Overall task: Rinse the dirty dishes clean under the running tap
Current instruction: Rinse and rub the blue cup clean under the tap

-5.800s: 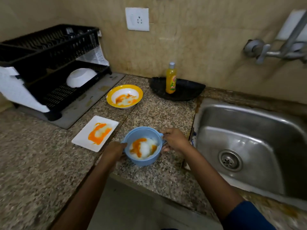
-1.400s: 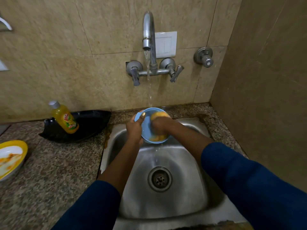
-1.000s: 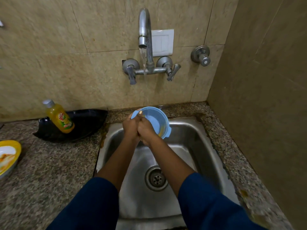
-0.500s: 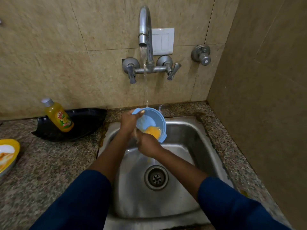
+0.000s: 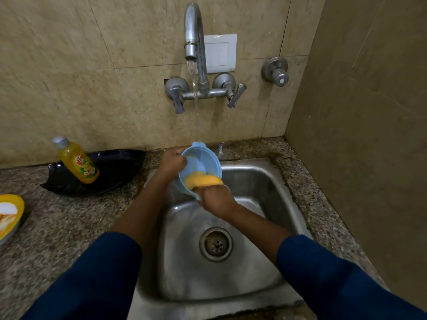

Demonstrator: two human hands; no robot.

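Observation:
A blue bowl (image 5: 201, 160) is tilted towards me over the steel sink (image 5: 265, 192), just under the stream of water (image 5: 196, 107) falling from the tap (image 5: 191, 31). My left hand (image 5: 172, 161) grips its upper left rim. My right hand (image 5: 216, 199) is closed around its lower edge. An orange-yellow mass (image 5: 203, 180) sits at the bowl's low side; I cannot tell whether it is stained water or a sponge. A yellow-rimmed dish (image 5: 11, 213) with orange smears lies on the counter at the far left.
A yellow dish-soap bottle (image 5: 78, 161) stands on a black tray (image 5: 115, 167) left of the sink. The drain (image 5: 216, 244) lies below my hands. Tiled walls close in behind and at the right. Granite counter (image 5: 69, 227) runs to the left.
The bowl went from the counter to the sink under the tap. In the last second my right hand dropped from beside the left hand to the bowl's lower edge, and the bowl tipped more.

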